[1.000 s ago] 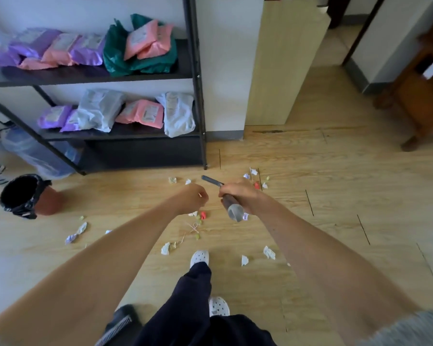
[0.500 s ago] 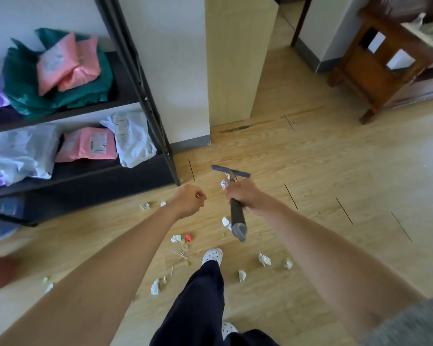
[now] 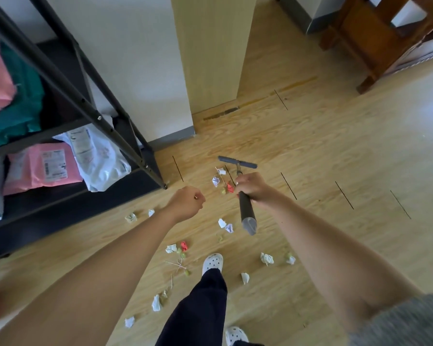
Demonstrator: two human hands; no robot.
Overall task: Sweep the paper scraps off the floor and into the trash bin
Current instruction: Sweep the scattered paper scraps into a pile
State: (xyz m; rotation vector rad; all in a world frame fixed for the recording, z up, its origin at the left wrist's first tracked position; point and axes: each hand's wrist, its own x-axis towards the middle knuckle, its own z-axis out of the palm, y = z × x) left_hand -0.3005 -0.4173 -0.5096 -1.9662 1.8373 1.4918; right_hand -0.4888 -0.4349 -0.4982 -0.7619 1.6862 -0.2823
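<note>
Head view: the right grip (image 3: 254, 189), just right of the frame's centre, is clenched around the shaft of a grey sweeper (image 3: 246, 212). The sweeper's thick handle end points down toward the camera. Its flat head (image 3: 236, 162) lies on the wooden floor (image 3: 335, 146) just above the grip. The left grip (image 3: 188, 202) hangs beside it at centre, curled into a fist. A tiny pale tip shows at its thumb, too small to name.

The paper scraps (image 3: 266, 258) are scattered over the floor in white, red and green. Some lie just below the sweeper's head, and more lie through the lower centre, around a white clog (image 3: 212, 262) and a dark trouser leg (image 3: 203, 308).

A black shelf rack (image 3: 85, 101) fills the left of the frame, with a pink parcel (image 3: 43, 168) and a white parcel (image 3: 98, 156) on its lower shelf. Brown wooden furniture (image 3: 370, 41) stands at the upper right.
</note>
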